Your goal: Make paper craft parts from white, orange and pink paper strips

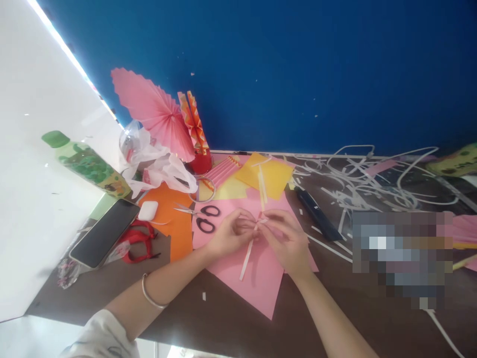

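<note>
My left hand and my right hand meet fingertip to fingertip above pink paper sheets. Both are closed in a pinch on a narrow pale paper strip, whose lower end hangs toward me. A small pinkish part shows between the fingers; its exact form is hidden. More pale strips lie just beyond the fingertips, over a yellow sheet. Beside my left hand rest scissors with black handles, their blades pointing left.
A dark cutter-like tool and tangled white strips lie to the right. At left are a phone, a white case, red straps, orange paper and a bottle. A pink pleated fan stands behind.
</note>
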The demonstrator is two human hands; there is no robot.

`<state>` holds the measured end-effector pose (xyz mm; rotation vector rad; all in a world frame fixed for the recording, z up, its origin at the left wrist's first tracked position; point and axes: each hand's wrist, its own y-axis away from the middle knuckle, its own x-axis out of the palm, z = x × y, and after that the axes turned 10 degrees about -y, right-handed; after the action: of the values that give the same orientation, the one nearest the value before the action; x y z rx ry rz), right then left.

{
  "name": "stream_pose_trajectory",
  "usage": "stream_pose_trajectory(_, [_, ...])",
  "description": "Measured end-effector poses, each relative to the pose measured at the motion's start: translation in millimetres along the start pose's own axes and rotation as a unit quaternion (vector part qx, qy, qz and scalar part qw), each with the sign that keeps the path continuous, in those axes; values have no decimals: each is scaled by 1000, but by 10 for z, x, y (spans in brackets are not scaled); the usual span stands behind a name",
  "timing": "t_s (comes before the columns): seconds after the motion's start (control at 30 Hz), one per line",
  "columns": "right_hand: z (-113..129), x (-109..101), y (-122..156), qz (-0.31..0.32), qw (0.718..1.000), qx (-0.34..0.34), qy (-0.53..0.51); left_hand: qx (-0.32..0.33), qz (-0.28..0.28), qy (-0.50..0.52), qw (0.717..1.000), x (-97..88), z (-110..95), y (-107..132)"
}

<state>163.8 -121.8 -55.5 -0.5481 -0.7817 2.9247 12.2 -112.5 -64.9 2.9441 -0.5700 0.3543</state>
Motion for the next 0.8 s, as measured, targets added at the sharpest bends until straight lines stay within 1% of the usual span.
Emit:
stream_pose_trajectory(0.1, [-34,-13,12,6,998,-59,4,36,6,-14,999,-16,31,-10])
stream_pose_trajectory(0.2, [-50,-25,11,13,995,-96,-2,50,23,-18,998,-42,54,-15])
stream_pose_trajectory(0.33, [-63,-29,6,19,995,-98,-1,38,25,-62,997,-58,44,-6])
stream_pose_trajectory(0.47, [-71,-41,1,24,994,-103,-2,27,14,-106,994,-56,32,1])
stream_pose_trajectory(0.57, [-56,-59,-8,34,995,-96,-5,18,5,-110,994,-55,35,0])
stream_pose_trajectory(0.67, [-20,-74,-20,45,995,-92,-8,-5,-8,-103,995,-61,37,3])
stream_pose_trajectory(0.8, [35,-84,-38,69,992,-104,-3,-19,-3,-78,997,-65,18,14])
